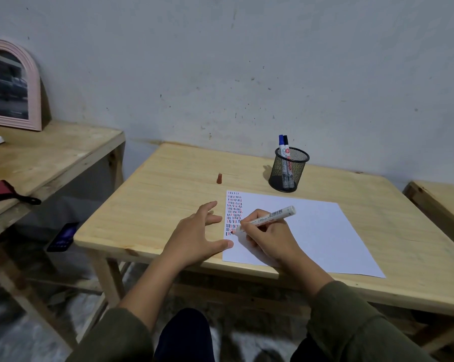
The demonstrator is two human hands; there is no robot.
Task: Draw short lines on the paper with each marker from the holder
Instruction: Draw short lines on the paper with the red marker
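A white paper (312, 231) lies on the wooden table (168, 184), with rows of short red, blue and black lines near its left edge. My right hand (267, 237) grips a white marker (266, 218) with a red tip, and the tip touches the paper at the bottom of the rows. My left hand (197, 235) rests flat with spread fingers on the table and on the paper's left edge. The red cap (219, 178) stands on the table behind. A black mesh holder (288, 169) at the back holds a blue marker (281, 145) and a black marker (285, 142).
A second wooden table (37, 158) stands to the left with a pink arched mirror (11, 84) and a dark red pouch (1, 192). A phone (63, 236) lies low between the tables. Another table's corner (440, 202) shows at right. A grey wall runs behind.
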